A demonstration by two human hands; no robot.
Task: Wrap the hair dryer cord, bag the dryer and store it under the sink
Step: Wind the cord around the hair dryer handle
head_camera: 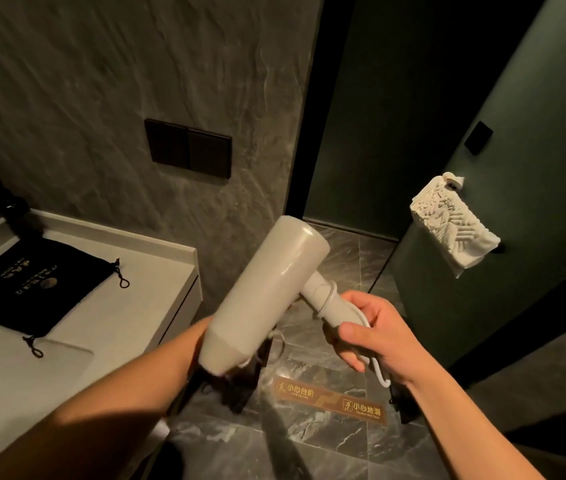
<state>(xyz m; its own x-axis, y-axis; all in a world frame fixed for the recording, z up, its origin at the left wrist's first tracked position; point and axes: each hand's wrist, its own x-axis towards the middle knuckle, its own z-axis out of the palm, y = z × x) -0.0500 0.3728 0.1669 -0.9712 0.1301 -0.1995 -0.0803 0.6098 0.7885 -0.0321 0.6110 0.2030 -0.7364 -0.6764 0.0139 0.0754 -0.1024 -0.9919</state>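
Observation:
A beige hair dryer [267, 292] is held in the air over the floor, barrel slanting up to the right. Its white cord [330, 296] loops around the handle and trails down past my right wrist. My right hand [368, 334] grips the handle end with the cord under its fingers. My left hand [202, 337] is mostly hidden behind the barrel's lower end and seems to hold it. A black drawstring bag [32, 289] with gold print lies flat on the white counter [157, 251] at the left.
The sink basin [15, 368] is at the lower left. A black switch plate [188, 147] is on the stone wall. A white towel [451, 226] hangs on the dark green door at right. A gold caution sign [330, 400] lies on the marble floor.

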